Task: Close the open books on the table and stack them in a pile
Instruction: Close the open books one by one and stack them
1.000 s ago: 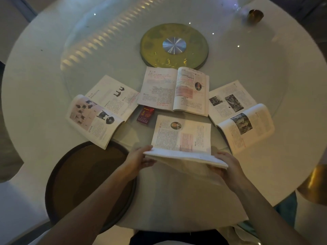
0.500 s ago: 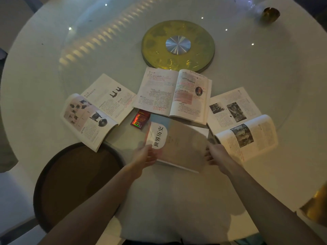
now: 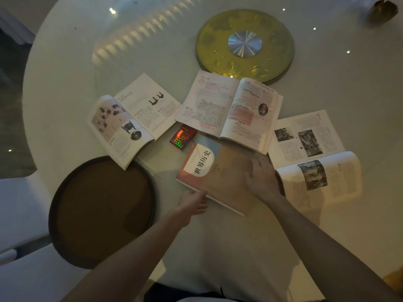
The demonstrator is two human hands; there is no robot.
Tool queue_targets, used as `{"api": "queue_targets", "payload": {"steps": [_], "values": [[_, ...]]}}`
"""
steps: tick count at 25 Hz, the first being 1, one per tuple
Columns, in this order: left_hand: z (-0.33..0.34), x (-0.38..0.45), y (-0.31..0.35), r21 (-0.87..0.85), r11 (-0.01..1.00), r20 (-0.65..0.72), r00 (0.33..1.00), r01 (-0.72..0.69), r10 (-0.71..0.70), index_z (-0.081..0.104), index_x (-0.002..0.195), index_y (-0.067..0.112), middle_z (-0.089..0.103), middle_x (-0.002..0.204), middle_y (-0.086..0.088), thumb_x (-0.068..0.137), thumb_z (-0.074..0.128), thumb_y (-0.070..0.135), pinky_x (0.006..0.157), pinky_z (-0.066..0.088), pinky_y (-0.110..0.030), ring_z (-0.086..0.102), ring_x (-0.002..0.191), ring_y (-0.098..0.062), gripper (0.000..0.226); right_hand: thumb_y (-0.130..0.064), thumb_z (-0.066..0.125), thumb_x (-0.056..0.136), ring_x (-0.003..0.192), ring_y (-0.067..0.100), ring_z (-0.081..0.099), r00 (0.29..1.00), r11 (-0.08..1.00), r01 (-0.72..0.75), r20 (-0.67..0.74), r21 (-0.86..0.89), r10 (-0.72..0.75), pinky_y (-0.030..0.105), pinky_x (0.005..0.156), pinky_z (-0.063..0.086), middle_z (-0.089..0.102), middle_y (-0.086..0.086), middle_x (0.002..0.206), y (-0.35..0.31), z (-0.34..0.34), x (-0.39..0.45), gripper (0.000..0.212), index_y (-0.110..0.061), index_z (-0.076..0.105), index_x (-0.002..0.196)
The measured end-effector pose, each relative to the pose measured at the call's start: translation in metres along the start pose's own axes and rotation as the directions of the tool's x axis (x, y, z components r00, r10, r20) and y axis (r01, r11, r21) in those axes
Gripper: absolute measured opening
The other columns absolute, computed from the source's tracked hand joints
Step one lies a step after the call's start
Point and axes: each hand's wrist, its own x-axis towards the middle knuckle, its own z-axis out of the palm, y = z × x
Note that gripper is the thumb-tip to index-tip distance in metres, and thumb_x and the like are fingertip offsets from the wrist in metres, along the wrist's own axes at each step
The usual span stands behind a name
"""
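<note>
A closed book (image 3: 220, 173) with a tan and pink cover and black characters lies flat in front of me on the round white table (image 3: 65, 83). My right hand (image 3: 260, 179) rests flat on its cover with fingers spread. My left hand (image 3: 192, 202) pinches its near left edge. Three books lie open around it: one at the left (image 3: 133, 118) with pictures of dark vessels, one in the middle (image 3: 231, 110) with red markings, one at the right (image 3: 314, 158) with photographs.
A small red packet (image 3: 182, 137) lies between the left and middle books. A yellow disc with a silver hub (image 3: 245, 44) sits at the table's centre. A round brown stool (image 3: 102, 210) stands under the near left edge. A small brass object (image 3: 383, 9) is at far right.
The near book went from open, with its near half lifted by both hands, to shut and flat. My right hand moved onto its cover; my left slid to its near edge.
</note>
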Motion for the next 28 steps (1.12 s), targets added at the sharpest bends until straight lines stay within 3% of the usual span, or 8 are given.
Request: {"api": "queue_targets", "payload": {"steps": [3, 6, 12, 14, 18, 23, 26, 28], "values": [[0.001, -0.002, -0.003, -0.057, 0.998, -0.029, 1.000, 0.005, -0.006, 0.061, 0.098, 0.004, 0.062, 0.094, -0.015, 0.096, 0.066, 0.025, 0.060, 0.057, -0.028, 0.063, 0.073, -0.022, 0.022, -0.029, 0.056, 0.096, 0.138, 0.040, 0.036, 0.999, 0.991, -0.042, -0.001, -0.127, 0.042, 0.050, 0.111, 0.036, 0.042, 0.021, 0.152, 0.001, 0.003, -0.009, 0.056, -0.004, 0.044, 0.144], [-0.001, -0.002, -0.011, -0.020, 1.000, -0.080, 0.997, 0.004, -0.006, 0.063, 0.103, 0.003, 0.068, 0.101, -0.016, 0.095, 0.068, 0.025, 0.071, 0.060, -0.035, 0.067, 0.084, -0.026, 0.024, -0.030, 0.052, 0.098, 0.132, 0.041, 0.039, 0.997, 0.989, -0.058, 0.037, -0.137, 0.064, 0.048, 0.104, 0.040, 0.045, 0.023, 0.145, 0.004, 0.009, -0.029, 0.048, -0.002, 0.048, 0.136], [-0.010, -0.007, -0.020, 0.176, 0.974, -0.293, 0.937, -0.143, 0.191, 0.052, 0.113, 0.011, 0.062, 0.110, -0.008, 0.095, 0.067, 0.016, 0.074, 0.059, -0.036, 0.064, 0.096, -0.026, 0.024, -0.026, 0.055, 0.097, 0.094, 0.030, 0.059, 0.957, 0.927, -0.287, 0.106, 0.242, 0.269, 0.040, 0.077, 0.050, 0.057, 0.012, 0.114, -0.001, 0.038, -0.079, 0.016, -0.012, 0.056, 0.104], [-0.015, -0.009, -0.019, 0.234, 0.953, -0.282, 0.924, -0.195, 0.258, 0.053, 0.118, 0.014, 0.061, 0.113, -0.006, 0.098, 0.064, 0.017, 0.070, 0.055, -0.029, 0.062, 0.097, -0.023, 0.023, -0.019, 0.058, 0.093, 0.083, 0.027, 0.059, 0.937, 0.847, -0.350, 0.152, 0.401, 0.315, 0.040, 0.069, 0.052, 0.060, 0.010, 0.101, -0.001, 0.046, -0.091, 0.007, -0.013, 0.054, 0.094], [-0.025, -0.009, -0.012, 0.319, 0.910, -0.223, 0.912, -0.266, 0.345, 0.056, 0.126, 0.012, 0.065, 0.119, -0.008, 0.099, 0.061, 0.020, 0.083, 0.059, -0.038, 0.062, 0.100, -0.023, 0.029, -0.010, 0.061, 0.088, 0.065, 0.029, 0.060, 0.893, 0.673, -0.451, 0.293, 0.586, 0.343, 0.045, 0.053, 0.057, 0.060, 0.016, 0.083, -0.006, 0.054, -0.107, 0.013, -0.009, 0.051, 0.081], [-0.027, -0.016, -0.010, 0.484, 0.816, -0.087, 0.911, -0.316, 0.404, 0.054, 0.131, 0.009, 0.057, 0.123, -0.007, 0.093, 0.062, 0.016, 0.086, 0.056, -0.034, 0.061, 0.109, -0.026, 0.040, -0.011, 0.064, 0.090, 0.076, 0.036, 0.071, 0.882, 0.614, -0.470, 0.320, 0.635, 0.345, 0.045, 0.056, 0.060, 0.068, 0.018, 0.088, -0.010, 0.050, -0.114, 0.012, -0.001, 0.058, 0.087], [-0.020, -0.018, -0.011, 0.692, 0.640, -0.075, 0.849, -0.333, 0.523, 0.052, 0.138, 0.012, 0.049, 0.132, -0.013, 0.092, 0.063, 0.031, 0.099, 0.053, -0.045, 0.055, 0.120, -0.031, 0.052, -0.011, 0.065, 0.091, 0.066, 0.023, 0.067, 0.888, 0.577, -0.460, 0.332, 0.675, 0.320, 0.036, 0.054, 0.058, 0.067, 0.011, 0.082, -0.008, 0.040, -0.123, 0.010, -0.003, 0.063, 0.086], [-0.004, -0.018, -0.007, 0.700, 0.564, 0.007, 0.794, -0.438, 0.608, 0.054, 0.137, 0.011, 0.051, 0.130, -0.013, 0.090, 0.067, 0.032, 0.099, 0.051, -0.040, 0.055, 0.118, -0.030, 0.053, -0.010, 0.062, 0.094, 0.060, 0.018, 0.060, 0.891, 0.543, -0.450, 0.319, 0.709, 0.322, 0.035, 0.055, 0.052, 0.062, 0.009, 0.077, 0.000, 0.029, -0.129, 0.012, -0.009, 0.063, 0.082]]}}
